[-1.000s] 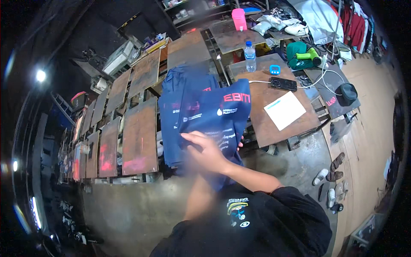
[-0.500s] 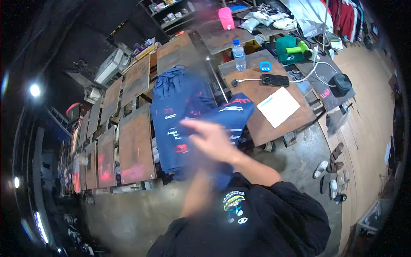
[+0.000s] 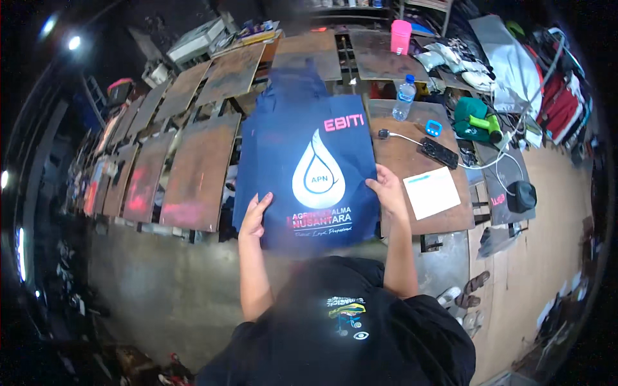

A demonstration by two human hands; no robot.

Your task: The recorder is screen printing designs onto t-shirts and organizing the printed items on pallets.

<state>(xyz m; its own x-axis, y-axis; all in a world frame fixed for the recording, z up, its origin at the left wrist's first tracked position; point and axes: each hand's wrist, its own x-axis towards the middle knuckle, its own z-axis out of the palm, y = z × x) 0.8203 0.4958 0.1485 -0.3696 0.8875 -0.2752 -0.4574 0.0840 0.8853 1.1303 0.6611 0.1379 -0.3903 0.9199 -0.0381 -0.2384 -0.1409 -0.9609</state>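
A navy blue fabric bag (image 3: pixel 270 167) is spread out in front of me, with a large white drop-shaped print and pink and white lettering. My left hand (image 3: pixel 253 219) is closed on its lower left edge, thumb on top. On the right edge, my right hand (image 3: pixel 387 188) grips the same bag between thumb and fingers. More navy fabric (image 3: pixel 293 83) shows beyond its top edge, part of it blurred. The fingers under the bag are hidden, as is most of the surface beneath it.
Brown boards (image 3: pixel 201 170) run in rows to the left. On the right board stand a water bottle (image 3: pixel 404 98) and a small blue timer (image 3: pixel 432 128), near a phone (image 3: pixel 439 152) on a cable and a white paper (image 3: pixel 432 193). A green heat gun (image 3: pixel 487 123) lies farther right.
Earlier one hand reached across bunched or folded navy fabric while the other was blurred. Now the bag lies flat with its large print showing, held at both sides. The view has shifted.
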